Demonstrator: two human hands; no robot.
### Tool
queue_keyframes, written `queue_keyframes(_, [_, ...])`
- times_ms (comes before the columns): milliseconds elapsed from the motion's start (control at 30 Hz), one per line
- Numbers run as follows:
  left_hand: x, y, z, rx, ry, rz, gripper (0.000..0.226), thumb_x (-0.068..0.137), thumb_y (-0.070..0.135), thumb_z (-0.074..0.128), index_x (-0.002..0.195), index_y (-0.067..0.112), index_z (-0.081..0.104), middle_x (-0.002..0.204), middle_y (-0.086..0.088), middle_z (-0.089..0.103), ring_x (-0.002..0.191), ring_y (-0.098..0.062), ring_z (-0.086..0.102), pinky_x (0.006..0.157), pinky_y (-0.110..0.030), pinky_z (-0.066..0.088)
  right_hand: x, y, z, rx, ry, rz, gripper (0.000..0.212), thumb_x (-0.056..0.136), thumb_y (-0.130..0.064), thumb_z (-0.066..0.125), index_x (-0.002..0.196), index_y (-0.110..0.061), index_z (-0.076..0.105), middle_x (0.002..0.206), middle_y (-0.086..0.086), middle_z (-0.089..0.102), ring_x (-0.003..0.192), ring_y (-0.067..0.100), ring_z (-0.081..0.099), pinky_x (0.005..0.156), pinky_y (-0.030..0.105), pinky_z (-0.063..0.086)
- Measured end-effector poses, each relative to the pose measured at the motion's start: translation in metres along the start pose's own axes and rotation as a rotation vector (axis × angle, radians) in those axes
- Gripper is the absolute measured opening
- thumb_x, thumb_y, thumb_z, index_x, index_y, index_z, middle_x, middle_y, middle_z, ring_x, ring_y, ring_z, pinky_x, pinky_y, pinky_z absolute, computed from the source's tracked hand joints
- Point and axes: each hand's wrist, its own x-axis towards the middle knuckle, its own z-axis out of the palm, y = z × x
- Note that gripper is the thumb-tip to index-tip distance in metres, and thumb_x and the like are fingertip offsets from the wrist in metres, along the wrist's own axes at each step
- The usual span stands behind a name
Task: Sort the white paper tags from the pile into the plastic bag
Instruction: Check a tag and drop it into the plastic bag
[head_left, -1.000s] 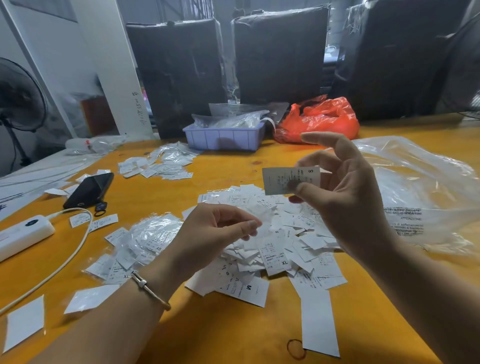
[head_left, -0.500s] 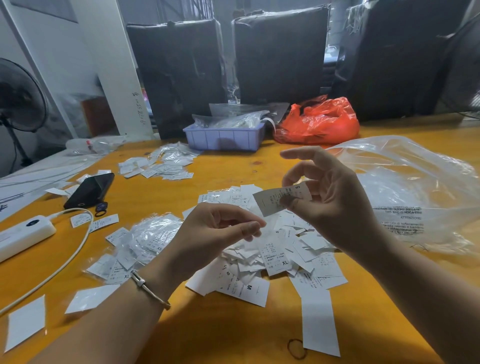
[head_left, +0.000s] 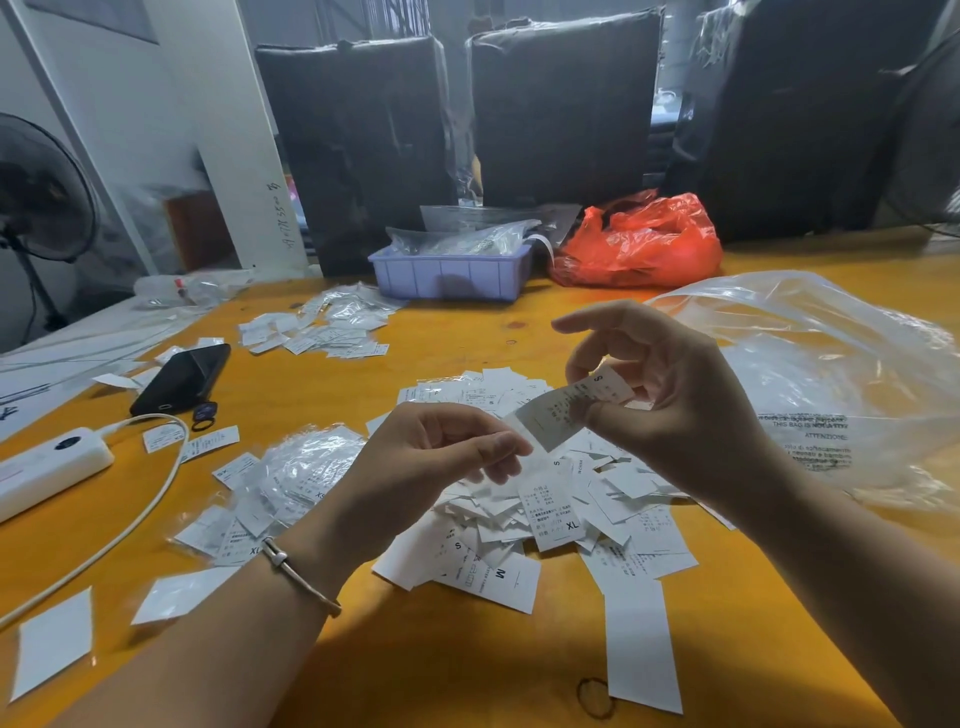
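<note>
Head view: the right hand (head_left: 691, 410) pinches one white paper tag (head_left: 569, 405) marked S, now lowered from a second ago toward the left hand (head_left: 441, 462), whose curled fingers hold nothing above the pile (head_left: 550, 493); the plastic bag (head_left: 810, 374) lies just right, so bagging looks next.

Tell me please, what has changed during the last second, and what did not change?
The right hand came down and toward the left hand, carrying the S tag it pinches; the tag tilted, its free end now almost at the left fingertips. Nothing was let go. The left hand stayed curled above the pile of tags, holding nothing. The clear plastic bag and phone did not move.
</note>
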Motion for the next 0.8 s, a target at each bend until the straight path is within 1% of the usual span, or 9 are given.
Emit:
queue_keyframes(133, [-0.0001,0.0008,-0.0016,-0.023,-0.013,-0.015,0.017,0.089,0.028,0.067,0.091,0.018,0.08,0.082,-0.003,0.075,0.075,-0.012,0.067,0.067,-0.018,0.051,-0.0003,-0.0023,0.0001,-0.008,0.06,-0.016,0.048,0.072,0.017,0.066,0.111,-0.012,0.063,0.082,0.005,0.061,0.068,0.007,0.058,0.066,0.036,0.056])
queue_keyframes(233, [0.0005,0.0008,-0.0013,-0.048,-0.009,-0.025,0.018,0.088,0.029,0.065,0.09,0.019,0.08,0.082,-0.005,0.075,0.076,-0.013,0.067,0.068,-0.019,0.051,0.0006,-0.0037,-0.0018,0.023,0.075,-0.024,0.048,0.072,0.019,0.067,0.111,-0.01,0.063,0.083,0.01,0.061,0.068,0.011,0.06,0.067,0.038,0.056])
queue_keyframes(300, [0.0008,0.0007,-0.0014,-0.066,-0.013,-0.031,0.019,0.088,0.03,0.065,0.09,0.019,0.08,0.083,-0.006,0.075,0.077,-0.015,0.067,0.068,-0.019,0.05,-0.0001,-0.0038,-0.0002,0.02,0.055,-0.02,0.048,0.072,0.018,0.068,0.11,-0.01,0.063,0.082,0.009,0.061,0.066,0.013,0.061,0.063,0.036,0.056])
queue_keyframes(400, [0.001,0.0004,-0.0023,-0.086,-0.022,-0.044,0.019,0.087,0.031,0.065,0.09,0.02,0.08,0.083,-0.005,0.075,0.078,-0.015,0.067,0.069,-0.02,0.051,-0.0013,-0.0032,0.002,0.006,0.03,-0.01,0.049,0.071,0.017,0.068,0.11,-0.011,0.064,0.08,0.005,0.062,0.063,0.013,0.06,0.058,0.027,0.054])
queue_keyframes(433, [0.0009,0.0004,-0.0025,-0.089,-0.027,-0.048,0.02,0.087,0.032,0.065,0.089,0.02,0.08,0.083,-0.005,0.075,0.078,-0.015,0.067,0.069,-0.02,0.051,-0.0013,-0.0033,0.0022,0.003,0.022,-0.005,0.049,0.071,0.017,0.068,0.11,-0.012,0.064,0.08,0.005,0.062,0.063,0.014,0.06,0.057,0.028,0.053])
queue_keyframes(500, [0.0007,0.0001,-0.0023,-0.087,-0.035,-0.048,0.02,0.087,0.034,0.066,0.089,0.02,0.08,0.082,-0.005,0.074,0.077,-0.015,0.067,0.069,-0.02,0.051,-0.0012,-0.0033,0.0026,-0.01,-0.003,0.007,0.049,0.07,0.017,0.067,0.11,-0.011,0.064,0.079,0.007,0.062,0.062,0.018,0.062,0.055,0.033,0.053])
queue_keyframes(633, [0.0011,-0.0013,-0.0014,-0.06,-0.03,-0.049,0.02,0.087,0.031,0.065,0.088,0.017,0.079,0.08,-0.006,0.074,0.075,-0.014,0.066,0.068,-0.019,0.05,-0.0015,-0.0031,0.0032,-0.043,-0.038,0.022,0.047,0.07,0.017,0.066,0.107,-0.012,0.066,0.079,0.006,0.061,0.059,0.01,0.061,0.05,0.025,0.051])
queue_keyframes(733, [0.0012,-0.0006,-0.0011,-0.04,-0.036,-0.045,0.016,0.088,0.029,0.069,0.089,0.017,0.079,0.08,-0.005,0.074,0.074,-0.012,0.066,0.067,-0.018,0.05,-0.0011,-0.0043,0.0004,-0.07,-0.023,0.01,0.048,0.069,0.017,0.065,0.106,-0.014,0.067,0.08,0.005,0.062,0.063,0.018,0.062,0.055,0.037,0.054])
queue_keyframes(800, [0.0008,0.0001,-0.001,-0.05,-0.035,-0.044,0.015,0.085,0.031,0.071,0.088,0.018,0.079,0.08,-0.004,0.074,0.073,-0.011,0.066,0.066,-0.017,0.05,-0.0005,-0.0033,-0.0016,-0.106,-0.043,0.007,0.049,0.069,0.015,0.065,0.106,-0.017,0.067,0.08,0.0,0.061,0.068,0.019,0.063,0.058,0.044,0.055])
